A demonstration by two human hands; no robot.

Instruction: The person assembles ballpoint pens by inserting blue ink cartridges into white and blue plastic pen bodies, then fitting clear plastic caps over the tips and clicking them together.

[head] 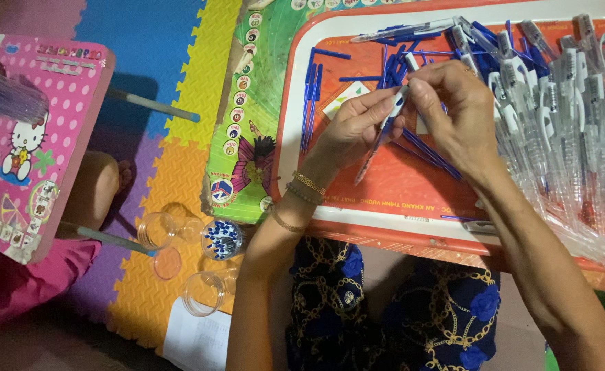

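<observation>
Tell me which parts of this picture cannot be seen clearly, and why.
- Head view: the upper end of the pen is covered by the fingertips of the left hand and right hand, so how the grip sits there cannot be told.
- Head view: the pile of clear pens is cut off by the right and top edges.
- Head view: the small blue parts in the clear cup are too small to tell.

Clear plastic pen sleeves point(577, 158) heaped at tray's right; white paper sheet point(196, 340) on floor mat, bottom-left.
</observation>
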